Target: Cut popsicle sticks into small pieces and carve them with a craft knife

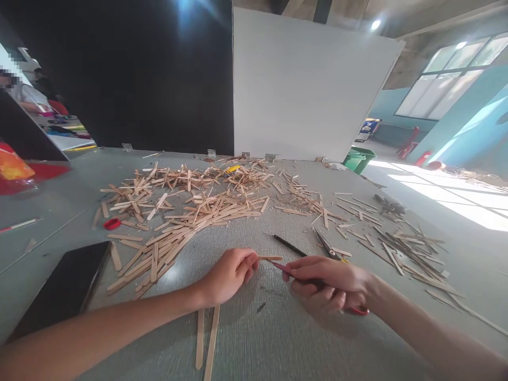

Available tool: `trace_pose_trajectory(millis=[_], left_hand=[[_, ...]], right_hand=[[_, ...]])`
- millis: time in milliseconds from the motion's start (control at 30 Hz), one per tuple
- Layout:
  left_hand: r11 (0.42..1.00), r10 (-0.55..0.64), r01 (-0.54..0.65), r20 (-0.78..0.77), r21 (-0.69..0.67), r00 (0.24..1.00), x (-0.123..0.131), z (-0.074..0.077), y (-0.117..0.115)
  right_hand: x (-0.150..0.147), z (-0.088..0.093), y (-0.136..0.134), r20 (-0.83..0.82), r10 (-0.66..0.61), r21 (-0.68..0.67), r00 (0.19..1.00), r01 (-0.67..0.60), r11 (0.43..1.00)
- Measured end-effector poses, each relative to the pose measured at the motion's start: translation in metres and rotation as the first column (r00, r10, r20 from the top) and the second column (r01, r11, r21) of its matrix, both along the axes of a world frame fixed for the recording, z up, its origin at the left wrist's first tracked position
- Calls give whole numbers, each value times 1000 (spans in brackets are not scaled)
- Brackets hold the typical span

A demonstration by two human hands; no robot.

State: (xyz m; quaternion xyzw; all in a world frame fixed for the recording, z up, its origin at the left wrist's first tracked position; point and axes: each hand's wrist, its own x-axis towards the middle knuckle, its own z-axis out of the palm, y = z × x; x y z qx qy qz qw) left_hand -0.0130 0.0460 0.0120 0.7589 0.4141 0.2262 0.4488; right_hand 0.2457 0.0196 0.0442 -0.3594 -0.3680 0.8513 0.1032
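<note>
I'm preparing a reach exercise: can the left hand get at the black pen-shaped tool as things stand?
Probably yes: the black pen-shaped tool lies nearby, its pointed end uncovered, though the left hand would likely need to put down its wooden stick first.

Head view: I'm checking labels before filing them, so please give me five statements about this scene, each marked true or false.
1. The left hand holds a wooden stick. True.
2. The right hand is empty. False: it holds a red-handled tool.
3. A yellow object lies among the piled sticks. True.
4. The red round object lies to the right of both hands. False: it lies to their left.
5. A green bin stands beyond the table. True.
</note>
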Motion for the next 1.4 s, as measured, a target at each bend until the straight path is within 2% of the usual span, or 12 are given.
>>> trace_pose_trajectory(millis=[100, 233, 367, 433, 633, 733, 800, 967, 1167, 1233, 1333, 1400], left_hand=[[1000, -10, 9, 28, 14, 1000, -2, -1, -2], [999, -40, 39, 58, 10, 998, -4, -2, -5], [999, -51, 51, 104, 9, 993, -2, -1, -11], [999, -36, 35, 131, 9, 991, -1, -1, -14], [1000, 16, -19, 187, 9, 982, -1, -3, -19], [1000, 27, -23, 210, -20, 977, 1, -4, -22], [998, 47, -38, 230, -42, 972, 3, -5, -25], [995, 92, -82, 265, -50, 960, 5, -7, -32], [996, 85, -73, 269, -52, 960, 5, -4, -34], [995, 102, -91, 270, -51, 957, 6, -5, -34], [993, 118, -113, 270, -34, 955, 6, -7, -34], [994, 110, -107, 268, -25, 957, 6, -7, -34]], right_hand=[[-18, -16, -14, -178, -24, -141, 984, -1, 990], [-29, -17, -27, -135, -180, -125, 974, 164, 979], [-9, -7, -10, -114, 119, -119, 986, -132, 984], [-9, -6, -9, -119, 134, -97, 984, -146, 985], [-37, -5, -38, -94, -214, 66, 972, 221, 973], [-27, 4, -29, -58, 42, 5, 997, -42, 999], [-25, 8, -25, -53, 96, -41, 994, -98, 994], [-45, 6, -41, 20, -228, 139, 973, 223, 965], [-26, 15, -19, -50, 144, -91, 988, -148, 985], [-31, 9, -23, -99, 48, -71, 994, -55, 996], [-48, 0, -37, -111, -237, 75, 965, 246, 966], [-50, 0, -41, -75, -206, 126, 976, 214, 969]])
